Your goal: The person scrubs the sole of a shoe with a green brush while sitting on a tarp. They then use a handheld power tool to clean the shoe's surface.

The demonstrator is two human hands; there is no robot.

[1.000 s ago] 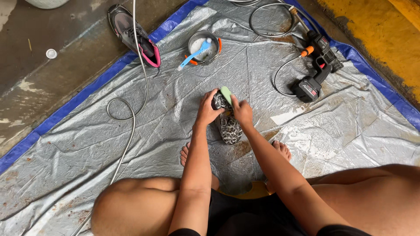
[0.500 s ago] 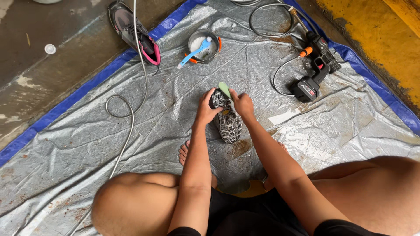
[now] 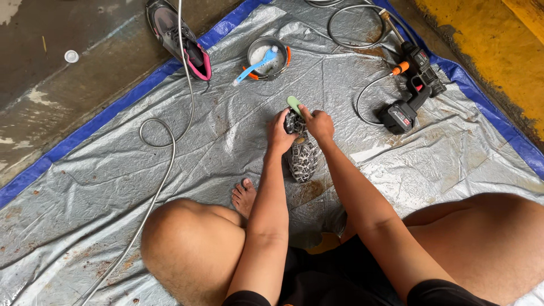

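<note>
A patterned black-and-white shoe (image 3: 302, 158) lies on the grey tarp (image 3: 226, 141) in front of me, its far end gripped by my left hand (image 3: 279, 131). My right hand (image 3: 318, 123) holds a small brush with a green handle (image 3: 294, 104) against the far end of the shoe. Both forearms reach out from between my bent knees, and my bare left foot (image 3: 245, 196) rests on the tarp beside the shoe.
A round metal bowl (image 3: 267, 56) with a blue brush (image 3: 253, 67) sits farther out. A second shoe, grey and pink (image 3: 178, 35), lies at the tarp's blue edge. A black cordless sprayer (image 3: 411, 85) with hose lies right. A grey hose (image 3: 164, 141) loops left. Yellow curb at right.
My hands and the shoe stay in nearly the same place; the green brush has shifted slightly along the shoe's far end. The view has tilted a little.
</note>
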